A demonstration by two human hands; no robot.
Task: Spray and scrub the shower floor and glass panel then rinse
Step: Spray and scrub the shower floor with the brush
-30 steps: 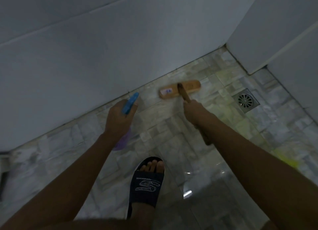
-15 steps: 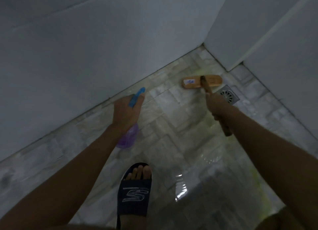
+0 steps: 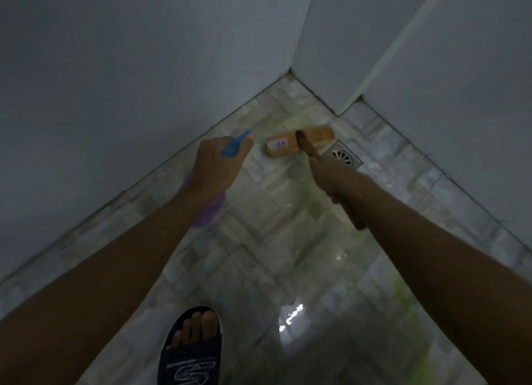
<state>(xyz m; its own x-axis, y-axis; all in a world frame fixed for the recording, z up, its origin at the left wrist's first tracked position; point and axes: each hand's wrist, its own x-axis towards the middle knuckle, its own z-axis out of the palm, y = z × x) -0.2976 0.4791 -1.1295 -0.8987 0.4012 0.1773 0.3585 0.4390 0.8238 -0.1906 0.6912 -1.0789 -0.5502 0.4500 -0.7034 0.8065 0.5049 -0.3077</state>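
Hands well apart, both full. Grips a spray bottle (image 3: 213, 214) in the left hand (image 3: 214, 168), blue trigger head pointing toward the corner, purple body hanging below the wrist. Clamps the right hand (image 3: 328, 174) round the wooden handle of a scrub brush (image 3: 299, 144), brush head down on the shower floor (image 3: 259, 240) near the corner, just beside the drain (image 3: 344, 155). Looks like floor scrubbing, tiles wet and shiny; cannot tell which surface is the glass panel.

Risks from here:
- Catching the brush head on the drain grate with a stroke pushed rightward, jolting the handle.
- Knocking the head against the wall (image 3: 115, 82) with too long a push.
- Slipping on wet tiles, with one sandal (image 3: 191, 353) planted beside the glossy patch and weight leaning forward.
- Wetting the wall instead of the floor through a careless squeeze of the trigger.
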